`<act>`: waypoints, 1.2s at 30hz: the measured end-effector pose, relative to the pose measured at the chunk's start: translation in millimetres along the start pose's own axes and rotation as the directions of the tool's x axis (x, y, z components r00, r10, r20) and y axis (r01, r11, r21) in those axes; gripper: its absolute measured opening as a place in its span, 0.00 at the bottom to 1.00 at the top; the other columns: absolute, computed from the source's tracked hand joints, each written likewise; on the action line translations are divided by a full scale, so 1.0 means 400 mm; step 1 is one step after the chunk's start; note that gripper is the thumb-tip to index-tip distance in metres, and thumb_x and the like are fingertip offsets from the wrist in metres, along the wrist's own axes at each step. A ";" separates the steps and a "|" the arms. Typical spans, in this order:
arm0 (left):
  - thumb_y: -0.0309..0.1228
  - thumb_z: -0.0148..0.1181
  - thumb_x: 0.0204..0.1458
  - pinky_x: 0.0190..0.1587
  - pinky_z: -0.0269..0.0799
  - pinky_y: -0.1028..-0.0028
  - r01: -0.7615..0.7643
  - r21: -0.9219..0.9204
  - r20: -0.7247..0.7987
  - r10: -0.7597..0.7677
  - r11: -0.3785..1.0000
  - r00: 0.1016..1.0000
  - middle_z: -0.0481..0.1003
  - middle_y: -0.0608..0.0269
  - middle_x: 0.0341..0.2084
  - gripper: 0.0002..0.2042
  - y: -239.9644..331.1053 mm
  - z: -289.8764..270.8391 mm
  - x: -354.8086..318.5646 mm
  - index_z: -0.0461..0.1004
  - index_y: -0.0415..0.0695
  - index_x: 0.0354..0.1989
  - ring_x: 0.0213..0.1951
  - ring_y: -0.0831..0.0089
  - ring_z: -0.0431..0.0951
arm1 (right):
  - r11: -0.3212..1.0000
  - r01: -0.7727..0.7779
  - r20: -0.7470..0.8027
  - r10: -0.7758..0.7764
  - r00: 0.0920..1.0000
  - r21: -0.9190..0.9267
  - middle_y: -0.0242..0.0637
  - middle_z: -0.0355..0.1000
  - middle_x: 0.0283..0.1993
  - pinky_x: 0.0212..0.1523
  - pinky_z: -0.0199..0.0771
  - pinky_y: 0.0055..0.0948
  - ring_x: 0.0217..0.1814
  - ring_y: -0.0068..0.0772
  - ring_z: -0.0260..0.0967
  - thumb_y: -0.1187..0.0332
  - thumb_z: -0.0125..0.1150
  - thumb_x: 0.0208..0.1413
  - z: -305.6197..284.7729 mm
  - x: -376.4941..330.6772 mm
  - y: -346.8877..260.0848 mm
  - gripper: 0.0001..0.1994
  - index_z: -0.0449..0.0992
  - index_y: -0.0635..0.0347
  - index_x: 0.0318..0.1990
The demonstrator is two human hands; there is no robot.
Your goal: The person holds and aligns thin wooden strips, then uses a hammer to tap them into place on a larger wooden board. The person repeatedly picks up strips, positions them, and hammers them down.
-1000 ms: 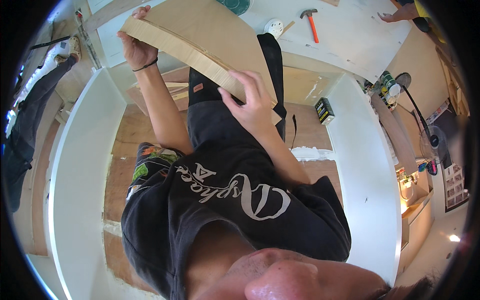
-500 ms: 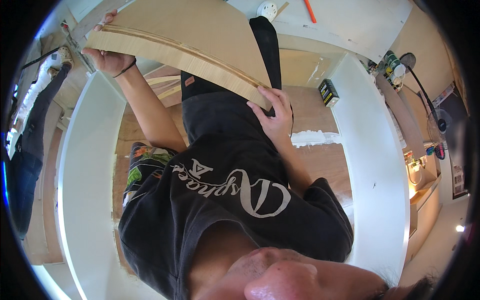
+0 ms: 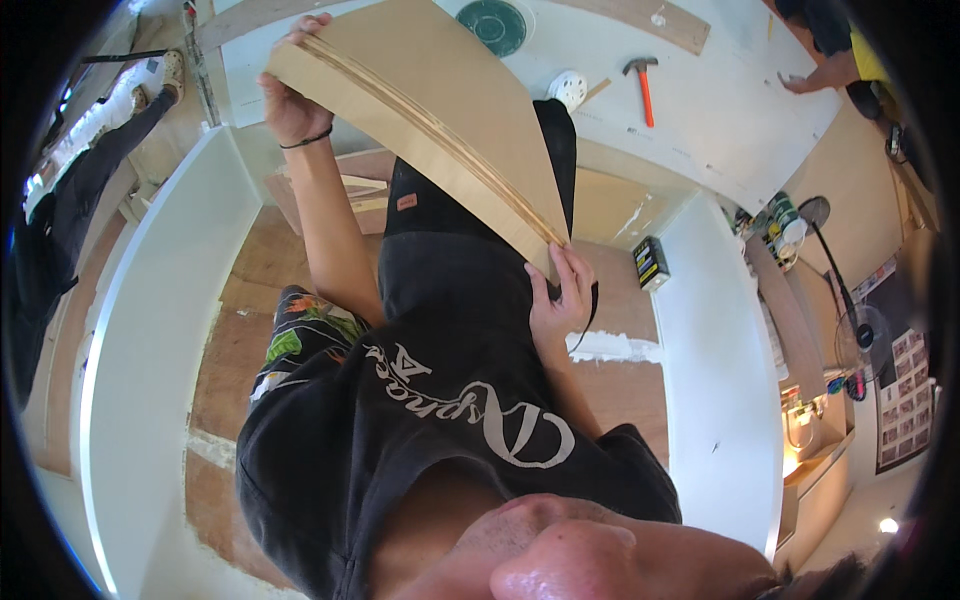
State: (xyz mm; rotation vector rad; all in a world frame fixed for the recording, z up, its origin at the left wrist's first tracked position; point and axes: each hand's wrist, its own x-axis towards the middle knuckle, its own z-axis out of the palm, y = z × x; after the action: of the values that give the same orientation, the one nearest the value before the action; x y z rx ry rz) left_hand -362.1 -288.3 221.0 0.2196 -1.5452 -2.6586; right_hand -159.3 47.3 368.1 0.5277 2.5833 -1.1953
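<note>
The fingers (image 3: 575, 275) of the right hand (image 3: 558, 300) curl around the near end of a stack of thin plywood sheets (image 3: 440, 110), pinching its corner closed at about waist height, while the left hand (image 3: 292, 105) is wrapped shut around the far end, thumb under and fingers over the top edge, a dark band on the wrist. Between the two grips the stack is held edge-on, slanting from upper left down to lower right in front of the person's dark trousers, its layered edge showing as fine pale lines. It hangs in the air, clear of the white bench (image 3: 700, 90) beyond it, where an orange-handled hammer (image 3: 643, 85), a round white object (image 3: 570, 88) and a green disc (image 3: 498, 22) lie. White panels (image 3: 150, 330) stand upright on either side, with bare wooden floor between. The step looks like carrying or aligning the sheets; setting them down would call for both hands to keep the edges flush and swing the long stack clear of the upright panels. Another person's hand (image 3: 800, 82) rests at the bench's far corner.
</note>
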 end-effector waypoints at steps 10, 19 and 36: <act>0.50 0.58 0.59 0.66 0.58 0.54 -0.040 -0.043 0.049 0.042 0.998 0.998 0.72 0.52 0.52 0.25 0.008 0.028 -0.012 0.74 0.39 0.53 0.63 0.51 0.63 | 0.994 -0.040 0.035 0.043 0.998 -0.101 0.45 0.71 0.54 0.61 0.66 0.37 0.59 0.45 0.68 0.78 0.71 0.48 -0.010 -0.012 0.000 0.23 0.77 0.65 0.55; 0.47 0.62 0.57 0.65 0.60 0.55 -0.038 -0.132 0.019 0.041 0.991 0.999 0.74 0.56 0.50 0.25 0.001 0.017 -0.031 0.73 0.40 0.54 0.62 0.52 0.65 | 0.975 -0.148 0.081 0.163 0.983 -0.164 0.46 0.72 0.52 0.56 0.70 0.36 0.55 0.45 0.69 0.77 0.71 0.48 -0.025 -0.033 -0.004 0.22 0.77 0.65 0.54; 0.51 0.59 0.58 0.71 0.46 0.53 0.031 -0.262 -0.028 -0.040 0.965 0.999 0.73 0.69 0.49 0.18 0.009 0.061 -0.016 0.76 0.55 0.50 0.60 0.60 0.63 | 0.936 0.248 0.255 -0.184 0.949 -0.250 0.46 0.69 0.45 0.54 0.68 0.46 0.49 0.51 0.67 0.72 0.68 0.42 -0.029 0.056 -0.033 0.26 0.73 0.65 0.54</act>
State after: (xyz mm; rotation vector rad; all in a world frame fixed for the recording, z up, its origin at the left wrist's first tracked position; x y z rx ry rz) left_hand -359.5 -268.3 236.5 0.2771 -1.1741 -2.8327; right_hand -185.8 53.1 376.1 0.0406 2.5941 -0.8659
